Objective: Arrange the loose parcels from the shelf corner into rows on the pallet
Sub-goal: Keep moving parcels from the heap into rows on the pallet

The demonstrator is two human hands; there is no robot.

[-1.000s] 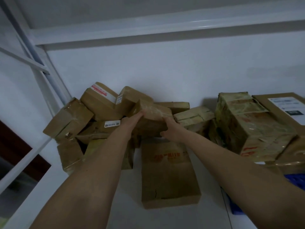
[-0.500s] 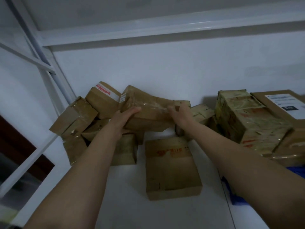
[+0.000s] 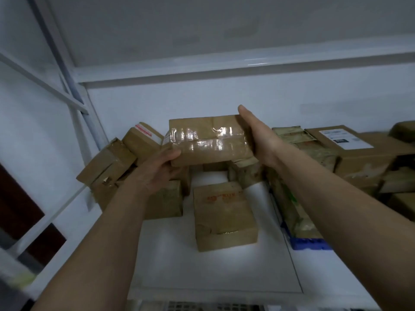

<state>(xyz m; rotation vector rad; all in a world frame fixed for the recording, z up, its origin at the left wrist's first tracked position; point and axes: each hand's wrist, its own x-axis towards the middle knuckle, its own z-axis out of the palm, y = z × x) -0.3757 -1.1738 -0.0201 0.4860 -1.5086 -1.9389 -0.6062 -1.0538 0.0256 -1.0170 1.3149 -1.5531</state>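
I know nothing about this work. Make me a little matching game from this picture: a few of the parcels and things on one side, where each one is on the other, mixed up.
Things:
1. taped parcel
2. parcel with red print
3. box with white label
4. blue pallet

Places:
A. lying flat on the white shelf, in the middle
B. far right, on top of other parcels
C. lifted between the left hand and right hand
D. low on the right, under parcels

Pairs: 1-C, 2-A, 3-B, 4-D
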